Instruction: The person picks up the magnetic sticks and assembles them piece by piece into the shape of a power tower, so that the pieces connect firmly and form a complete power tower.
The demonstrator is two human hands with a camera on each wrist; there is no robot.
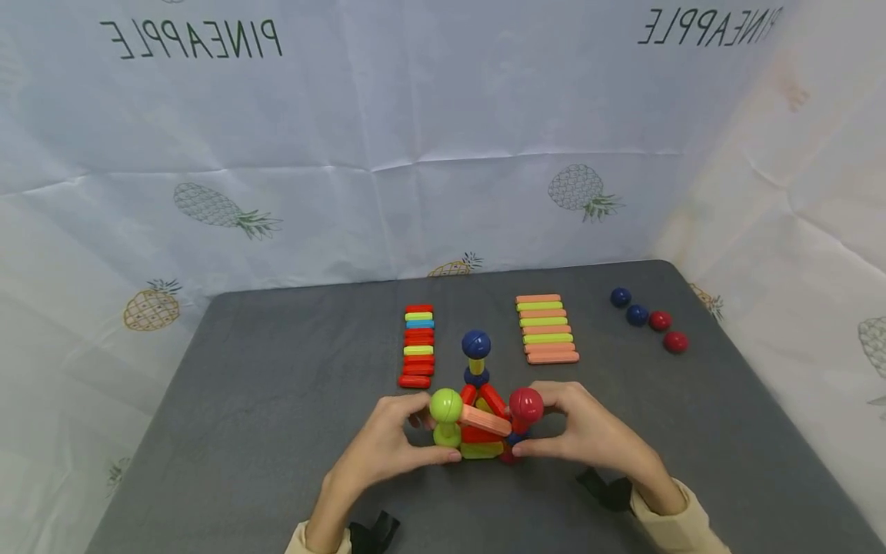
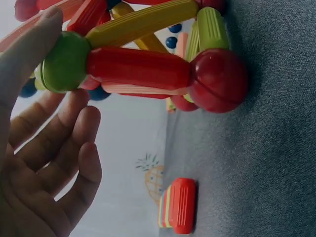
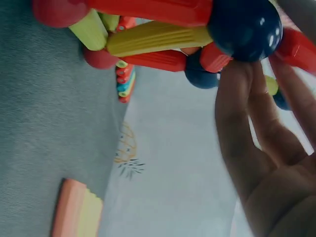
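A frame of magnetic sticks and balls stands at the table's near middle. My left hand (image 1: pixel 391 442) pinches its lower green ball (image 2: pixel 65 61) between thumb and fingertips. Opposite, my right hand (image 1: pixel 577 427) holds a blue ball (image 3: pixel 244 29) at the frame's right corner, fingertips against its underside. Above these, an orange stick (image 1: pixel 486 420) spans from an upper green ball (image 1: pixel 446 405) to a raised red ball (image 1: pixel 526 405). A blue ball (image 1: pixel 476 344) tops a short yellow stick at the back. Red balls (image 2: pixel 218 80) form the feet on the table.
Behind the frame lies a column of short red, yellow and blue sticks (image 1: pixel 418 338). Longer orange and yellow-green sticks (image 1: pixel 547 329) are lined up to its right. Loose blue balls (image 1: pixel 637 315) and red balls (image 1: pixel 675 342) sit at the back right. Printed cloth (image 1: pixel 450 115) surrounds the dark table (image 1: pixel 277 385).
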